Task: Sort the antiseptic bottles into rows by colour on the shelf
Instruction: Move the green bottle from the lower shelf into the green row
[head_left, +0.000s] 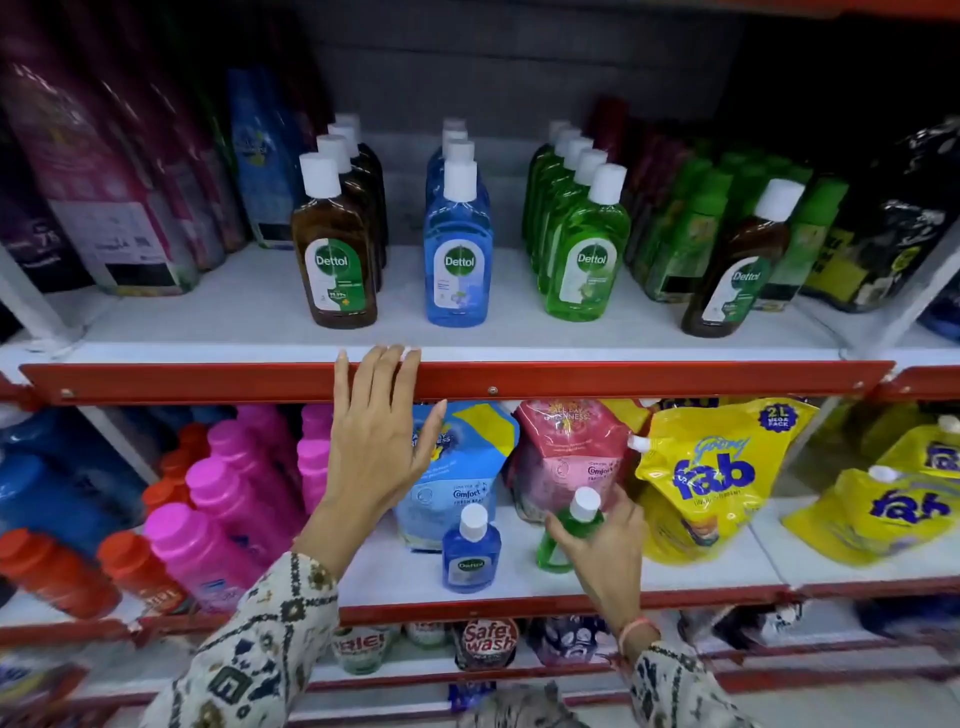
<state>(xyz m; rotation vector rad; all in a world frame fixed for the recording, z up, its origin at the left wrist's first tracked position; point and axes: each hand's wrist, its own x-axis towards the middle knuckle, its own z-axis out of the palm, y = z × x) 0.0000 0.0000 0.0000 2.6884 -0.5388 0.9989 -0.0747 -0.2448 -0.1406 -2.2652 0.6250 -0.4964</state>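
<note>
Shelf (208, 322) – four brown bottles (332, 249), four blue (457, 260), five green (584, 260)

Both sleeves (270, 639) are cream cloth printed with dark, olive and tan geometric motifs; a thin orange-pink thread bracelet (640, 626) circles the right wrist.

Brown row: amber plastic antiseptic bottles (340, 239), white caps, upright, upper shelf left.
Blue row: blue antiseptic bottles (458, 244), centre.
Green row: green antiseptic bottles (584, 244), right.
Stray: brown bottle (737, 270), far right, tilted.
Lower shelf: small blue bottle (470, 556) upright; small green bottle (563, 535) tilted.
</note>
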